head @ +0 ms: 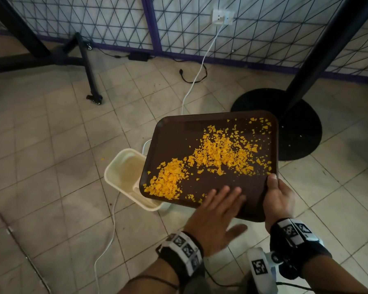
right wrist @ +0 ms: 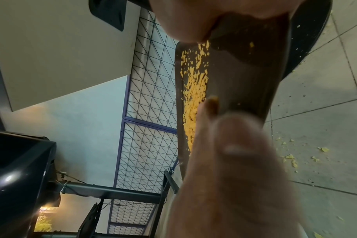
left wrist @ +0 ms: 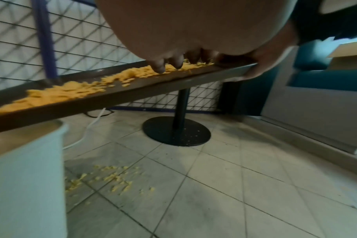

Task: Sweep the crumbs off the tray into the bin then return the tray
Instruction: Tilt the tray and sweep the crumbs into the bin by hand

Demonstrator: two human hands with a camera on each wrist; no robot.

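Note:
A brown tray (head: 179, 134) strewn with orange crumbs (head: 217, 151) is held above the floor, tilted down toward its left end. That lower end hangs over a cream bin (head: 123, 177). My right hand (head: 276, 192) grips the tray's near right corner with the thumb on top. My left hand (head: 225, 194) lies flat on the tray's near part, fingers straight, just behind the crumbs. In the left wrist view its fingertips (left wrist: 159, 67) touch the tray (left wrist: 132, 91) among the crumbs (left wrist: 75, 90), above the bin (left wrist: 27, 161). The right wrist view shows the tray (right wrist: 245, 72) edge-on with crumbs (right wrist: 194, 90).
Spilled crumbs (left wrist: 104, 177) lie on the tiled floor beside the bin. A black round table base (head: 295, 128) with its pole stands just right of the tray. A white cable (head: 191, 90) runs from a wall socket past the bin. A wire-mesh partition (head: 200, 28) lines the back.

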